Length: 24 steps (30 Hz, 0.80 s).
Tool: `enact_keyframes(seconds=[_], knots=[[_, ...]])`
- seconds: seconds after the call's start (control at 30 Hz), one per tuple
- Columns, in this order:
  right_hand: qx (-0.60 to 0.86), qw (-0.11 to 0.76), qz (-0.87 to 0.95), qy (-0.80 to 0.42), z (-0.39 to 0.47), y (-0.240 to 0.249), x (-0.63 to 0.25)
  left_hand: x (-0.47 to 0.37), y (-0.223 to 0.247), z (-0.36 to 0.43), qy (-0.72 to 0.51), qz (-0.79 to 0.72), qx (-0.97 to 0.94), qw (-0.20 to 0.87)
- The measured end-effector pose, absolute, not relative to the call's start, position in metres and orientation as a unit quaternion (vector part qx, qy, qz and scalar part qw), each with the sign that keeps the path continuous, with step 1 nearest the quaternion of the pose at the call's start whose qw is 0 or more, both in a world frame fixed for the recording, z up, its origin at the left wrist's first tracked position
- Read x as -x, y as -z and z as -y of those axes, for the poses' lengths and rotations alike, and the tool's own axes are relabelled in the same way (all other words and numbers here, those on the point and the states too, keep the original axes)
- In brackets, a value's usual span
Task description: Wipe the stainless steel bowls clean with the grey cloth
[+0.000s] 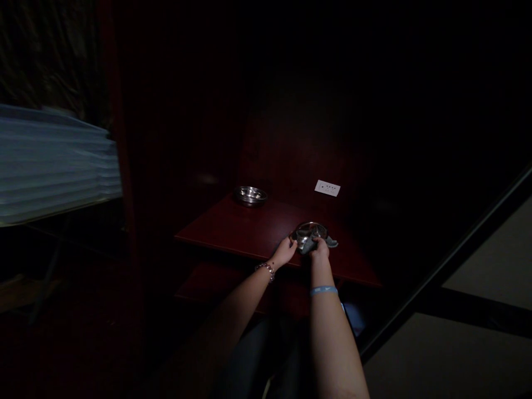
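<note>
Near the front of a dark red wooden shelf, my left hand grips the left rim of a shiny metal bowl. A grey cloth is bunched in my right hand, pressed against the inside of this bowl. One end of the cloth hangs out past the bowl's right side. Toward the back left of the shelf, apart from both hands, sits a stack of metal bowls.
A white socket plate is on the back panel. Another red shelf lies below. At the far left stands something pale and pleated. A dark, slanting edge runs along the right. Much of the surroundings is too dark to make out.
</note>
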State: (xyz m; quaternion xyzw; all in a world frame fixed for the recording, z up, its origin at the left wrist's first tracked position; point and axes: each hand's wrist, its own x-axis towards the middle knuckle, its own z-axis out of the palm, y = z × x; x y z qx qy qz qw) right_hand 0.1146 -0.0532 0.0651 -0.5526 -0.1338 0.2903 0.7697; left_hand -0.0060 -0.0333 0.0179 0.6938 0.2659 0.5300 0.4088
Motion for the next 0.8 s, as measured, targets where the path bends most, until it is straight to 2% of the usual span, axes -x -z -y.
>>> enact_keyframes(seconds=[0.13,0.4,0.8], knots=[[0.567,0.787,0.081,-0.23,0.057,-0.072,-0.114,0.006,-0.017,0.032,-0.541,-0.251,-0.695,0.401],[0.643,0.722,0.254,-0.021,0.069,-0.081,-0.117,0.008,-0.016,0.031,-0.54,-0.252,-0.699,0.396],[0.669,0.478,0.543,0.171,0.083,-0.092,-0.102,0.008,-0.018,0.033,-0.546,-0.255,-0.693,0.396]])
